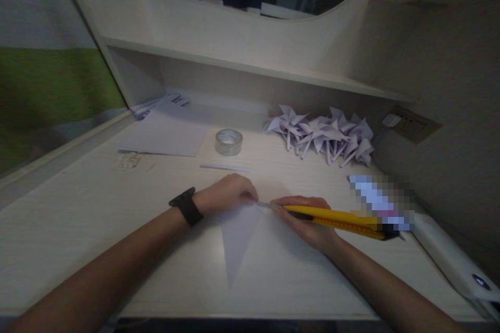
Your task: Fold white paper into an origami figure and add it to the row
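My right hand (307,223) is closed around a yellow box cutter (339,219), its blade extended to the left. The blade tip meets the fingers of my left hand (232,192), at the top edge of a folded white paper triangle (239,244). The left fingers are curled down on that paper, with a black watch on the wrist. Lying just beyond the left hand is a thin white paper stick (224,168). Behind it stands a roll of clear tape (228,142).
Several paper pinwheels (324,132) are heaped at the back right. Paper sheets (166,127) lie at the back left, with small scraps (128,161) before them. A blurred-out object (378,200) and a white device (449,255) line the right side. A shelf (250,65) overhangs the back.
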`<action>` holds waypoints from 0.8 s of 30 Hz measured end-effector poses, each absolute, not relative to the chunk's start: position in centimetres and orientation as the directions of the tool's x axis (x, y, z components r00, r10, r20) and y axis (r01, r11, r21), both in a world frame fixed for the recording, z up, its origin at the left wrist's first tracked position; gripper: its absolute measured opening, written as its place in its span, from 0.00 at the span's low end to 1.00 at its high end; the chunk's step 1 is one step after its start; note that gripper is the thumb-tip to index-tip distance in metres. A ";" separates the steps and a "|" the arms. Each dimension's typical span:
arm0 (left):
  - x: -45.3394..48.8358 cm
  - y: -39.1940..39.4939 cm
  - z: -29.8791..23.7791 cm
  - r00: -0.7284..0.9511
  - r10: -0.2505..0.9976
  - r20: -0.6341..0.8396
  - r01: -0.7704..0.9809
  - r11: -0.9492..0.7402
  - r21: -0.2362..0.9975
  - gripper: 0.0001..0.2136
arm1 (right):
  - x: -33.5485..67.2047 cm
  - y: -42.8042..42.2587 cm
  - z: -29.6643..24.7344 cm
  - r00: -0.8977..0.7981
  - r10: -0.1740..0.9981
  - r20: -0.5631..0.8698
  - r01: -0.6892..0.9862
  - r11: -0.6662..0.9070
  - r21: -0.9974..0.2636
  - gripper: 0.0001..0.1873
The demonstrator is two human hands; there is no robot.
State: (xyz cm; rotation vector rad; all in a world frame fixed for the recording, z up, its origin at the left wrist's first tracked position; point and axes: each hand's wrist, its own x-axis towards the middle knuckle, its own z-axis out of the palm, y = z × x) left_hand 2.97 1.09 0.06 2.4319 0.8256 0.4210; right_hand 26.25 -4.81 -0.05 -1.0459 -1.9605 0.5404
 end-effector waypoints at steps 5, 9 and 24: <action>3.0 1.2 0.0 0.763 0.638 0.102 0.485 -0.669 0.564 0.07 | 26.5 -4.8 -0.3 -0.333 0.816 0.471 0.461 0.577 -0.674 0.06; 3.2 1.1 0.3 0.752 0.655 0.079 0.502 -0.645 0.576 0.07 | 26.5 -4.8 -0.5 -0.346 0.798 0.494 0.456 0.603 -0.655 0.06; 3.3 1.0 0.6 0.754 0.653 0.065 0.504 -0.640 0.580 0.08 | 26.7 -4.7 -0.8 -0.358 0.794 0.491 0.431 0.608 -0.667 0.06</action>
